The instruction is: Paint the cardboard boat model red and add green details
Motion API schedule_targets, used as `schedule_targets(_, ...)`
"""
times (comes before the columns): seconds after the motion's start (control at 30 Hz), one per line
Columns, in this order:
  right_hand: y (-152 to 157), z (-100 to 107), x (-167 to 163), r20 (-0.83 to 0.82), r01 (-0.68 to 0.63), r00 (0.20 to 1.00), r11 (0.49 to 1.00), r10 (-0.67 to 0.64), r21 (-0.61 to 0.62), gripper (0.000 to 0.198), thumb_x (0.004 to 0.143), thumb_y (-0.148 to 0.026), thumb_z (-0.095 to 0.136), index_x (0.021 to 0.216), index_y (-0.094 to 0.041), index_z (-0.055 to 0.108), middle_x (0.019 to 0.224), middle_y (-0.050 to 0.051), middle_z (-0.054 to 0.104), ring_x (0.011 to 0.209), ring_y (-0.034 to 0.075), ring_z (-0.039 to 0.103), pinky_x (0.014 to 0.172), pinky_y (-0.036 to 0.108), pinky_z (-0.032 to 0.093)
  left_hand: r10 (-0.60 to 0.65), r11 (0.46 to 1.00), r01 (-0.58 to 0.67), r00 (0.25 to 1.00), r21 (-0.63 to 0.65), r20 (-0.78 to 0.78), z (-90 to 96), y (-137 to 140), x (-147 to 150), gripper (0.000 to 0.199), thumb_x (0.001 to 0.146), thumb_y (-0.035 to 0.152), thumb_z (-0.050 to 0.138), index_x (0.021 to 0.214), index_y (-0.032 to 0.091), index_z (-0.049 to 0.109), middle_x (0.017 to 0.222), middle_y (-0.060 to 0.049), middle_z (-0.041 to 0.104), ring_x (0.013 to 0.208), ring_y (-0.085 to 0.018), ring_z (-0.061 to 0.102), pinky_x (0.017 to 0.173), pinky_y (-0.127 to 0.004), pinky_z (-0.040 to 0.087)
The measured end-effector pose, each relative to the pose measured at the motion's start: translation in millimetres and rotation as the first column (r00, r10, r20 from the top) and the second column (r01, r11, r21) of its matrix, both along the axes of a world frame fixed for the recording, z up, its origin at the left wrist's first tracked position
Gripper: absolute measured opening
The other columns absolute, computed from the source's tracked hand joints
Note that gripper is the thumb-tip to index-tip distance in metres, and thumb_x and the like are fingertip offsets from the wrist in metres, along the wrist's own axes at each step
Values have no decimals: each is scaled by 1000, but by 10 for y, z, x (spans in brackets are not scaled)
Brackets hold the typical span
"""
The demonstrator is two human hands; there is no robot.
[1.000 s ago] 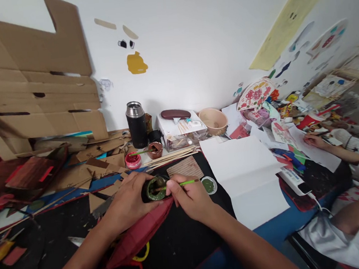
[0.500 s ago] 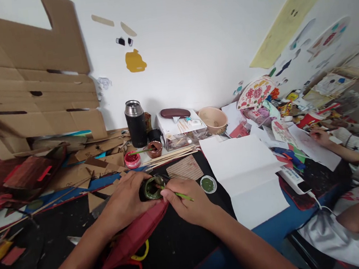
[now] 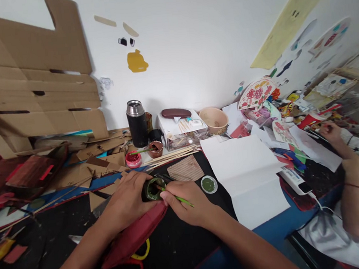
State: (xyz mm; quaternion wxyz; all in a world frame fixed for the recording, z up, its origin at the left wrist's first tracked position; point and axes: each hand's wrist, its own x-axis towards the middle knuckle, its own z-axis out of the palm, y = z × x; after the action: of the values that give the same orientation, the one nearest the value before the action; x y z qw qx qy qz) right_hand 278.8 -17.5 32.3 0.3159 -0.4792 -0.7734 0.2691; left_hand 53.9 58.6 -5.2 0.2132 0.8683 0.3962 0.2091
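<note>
My left hand point(image 3: 127, 200) is wrapped round a small jar of dark green paint point(image 3: 153, 189), its mouth tipped toward me. A green-handled paintbrush point(image 3: 184, 201) is pinched in my right hand point(image 3: 186, 202), with its tip inside the jar. Below the jar lies a dark red, flat-sided piece point(image 3: 135, 235), partly under my left hand. Scissors with red and yellow handles point(image 3: 141, 252) stick out beneath it. To the right of my right hand rests a round lid with green paint point(image 3: 209, 185). Behind it is a piece of corrugated cardboard point(image 3: 185, 168).
A black flask point(image 3: 137, 128), a red paint jar point(image 3: 133, 159) and a brown paint jar point(image 3: 156, 149) stand at the back. White paper point(image 3: 244, 170) covers the right side. A power strip point(image 3: 295, 181) lies beyond it. Another person's hands point(image 3: 329, 131) are at far right.
My hands keep their hold on the jar and brush with barely any shift. At far right, the other person's second arm has come up, its hand now near the first arm.
</note>
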Motion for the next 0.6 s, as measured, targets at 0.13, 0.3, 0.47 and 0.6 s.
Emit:
schedule_targets(0.13, -13, -9, 8, -26, 0, 1000, 1000, 0, 8, 43, 115, -36, 49, 73, -24, 51, 72, 0, 60, 67, 17, 58, 66, 29, 40, 3, 1000, -3, 1000, 12, -27, 14, -5, 2, 34, 83, 46, 85, 103, 26, 67, 103, -10, 75, 102, -38, 70, 92, -53, 52)
schedule_targets(0.3, -5, 19, -8, -103, 14, 995, 999, -18, -39, 37, 115, -33, 50, 82, -23, 63, 80, 2, 70, 76, 18, 66, 73, 28, 45, -2, 1000, 2, 1000, 12, 3, -5, -5, -8, 37, 84, 50, 84, 106, 26, 67, 102, -9, 75, 100, -37, 70, 89, -51, 53)
schedule_targets(0.47, -27, -8, 15, 6, 44, 999, 998, -43, -44, 40, 114, -35, 51, 76, -24, 55, 72, -1, 62, 67, 17, 58, 66, 28, 39, -1, 1000, 1, 1000, 8, 8, 12, 5, -14, 38, 82, 50, 86, 105, 26, 69, 104, -9, 76, 102, -37, 71, 91, -51, 54)
schedule_targets(0.6, -58, 16, 45, -53, 69, 996, 995, -73, -70, 45, 116, -43, 48, 79, -23, 64, 69, 0, 64, 67, 17, 63, 68, 28, 44, 12, 1000, -12, 1000, 8, -17, 29, 6, -2, 39, 82, 56, 85, 102, 26, 70, 102, -9, 77, 100, -38, 71, 91, -52, 54)
